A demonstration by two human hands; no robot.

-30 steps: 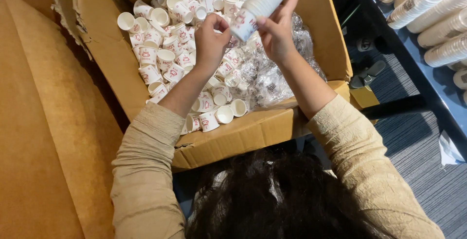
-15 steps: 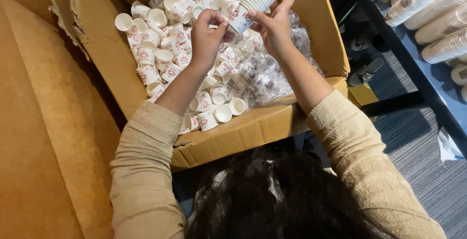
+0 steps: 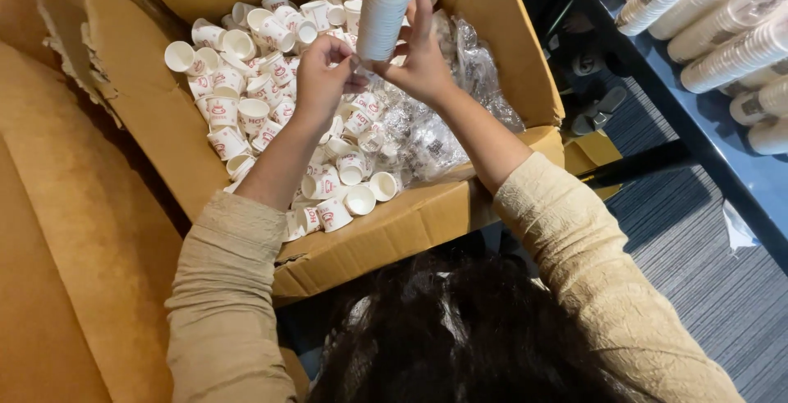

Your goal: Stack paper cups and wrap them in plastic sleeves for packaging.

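- stack (image 3: 382, 11): white paper cups nested into a tall column, held upright above the box (image 3: 427, 221), mouth facing up.
- right hand (image 3: 424, 65): fingers clamped round the stack's lower end, index finger stretched up along its side; forearm rises from the near edge of the box.
- left hand (image 3: 322, 79): fingertips pinched together just beside the base of the stack; whether they grip a single cup cannot be told. wrist bent, forearm running parallel to the other.
- loose cups (image 3: 246, 83): white with red print, heaped inside the box, mostly on its left half.
- plastic wrap (image 3: 460, 107): clear, crumpled inside the box, on its right half.
- judgement: nesting goes best if the stack is kept straight and each cup is fed squarely from below, seated lightly so rims do not crush.
- sleeved stacks (image 3: 722, 34): more cup columns lying on the blue shelf, well right of the box.
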